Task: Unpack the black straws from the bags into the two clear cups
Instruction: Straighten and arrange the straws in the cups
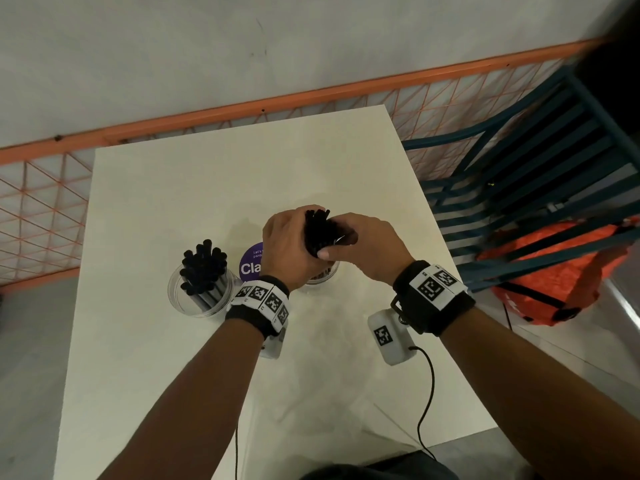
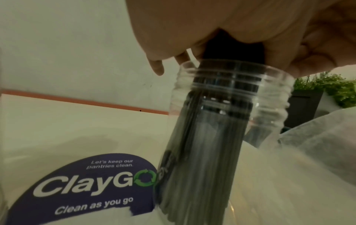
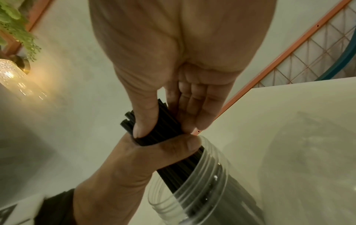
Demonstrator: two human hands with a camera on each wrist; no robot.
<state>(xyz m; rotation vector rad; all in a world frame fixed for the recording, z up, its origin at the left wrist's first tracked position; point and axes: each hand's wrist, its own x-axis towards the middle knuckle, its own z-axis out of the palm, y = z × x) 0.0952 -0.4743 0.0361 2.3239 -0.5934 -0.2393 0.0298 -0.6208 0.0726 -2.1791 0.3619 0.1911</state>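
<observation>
A bundle of black straws [image 1: 318,220] stands upright with its lower end inside the right clear cup [image 1: 322,276] on the white table [image 1: 242,174]. My left hand [image 1: 304,237] grips the bundle just above the cup's rim, thumb across the front. My right hand [image 1: 341,233] pinches the bundle higher up between thumb and fingers [image 3: 192,106]. In the left wrist view the straws [image 2: 202,152] reach down to the bottom of the ribbed cup [image 2: 269,97]. The left clear cup [image 1: 202,292] is full of black straws [image 1: 204,265].
A round purple sticker [image 1: 250,264] lies on the table between the cups. Crumpled clear plastic [image 2: 312,144] lies right of the held cup. A blue slatted chair [image 1: 519,174] with an orange bag [image 1: 554,271] stands to the right, an orange mesh fence [image 1: 41,202] behind.
</observation>
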